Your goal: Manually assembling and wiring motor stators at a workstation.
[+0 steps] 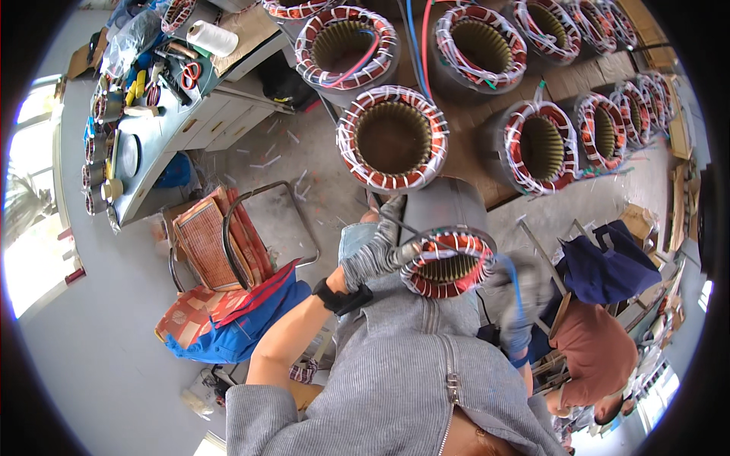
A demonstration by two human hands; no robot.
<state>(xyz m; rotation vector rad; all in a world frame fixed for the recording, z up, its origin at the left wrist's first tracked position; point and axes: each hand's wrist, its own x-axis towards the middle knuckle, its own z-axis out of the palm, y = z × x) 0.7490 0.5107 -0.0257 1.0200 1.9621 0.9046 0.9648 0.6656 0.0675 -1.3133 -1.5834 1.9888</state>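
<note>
- the left hand (376,254), in a grey knit glove, lies against the left side of a wound ring (449,266), one finger reaching toward the table; whether it grips, i can't tell.
- the right hand (521,296), gloved in grey too, is a blur just beside the ring's right rim; i can't make out its fingers or whether they pinch anything. a blue wire (517,285) trails by it.
- the ring itself, red-brown windings around a ribbed bore, sits in front of the wearer's grey zipped top (395,342), short of the near edge of the wooden table (465,156). a black cable (411,232) runs from the left glove toward it.
- a smooth grey drum shape (449,199) is right behind the ring; i can't say if they are one piece.
- at the table's near left corner stands a larger laced stator (391,179); more stand in rows toward the far edge and the right.
- off to the left, a counter (171,123) with drawers carries red-handled scissors (190,74) near its drawer-side edge and a white thread cone (213,38) farther along.
- below that, patterned red cushions (217,235) lean on a metal-framed chair.
- over on the right, a co-worker in a rust-coloured top (597,353) bends forward.
</note>
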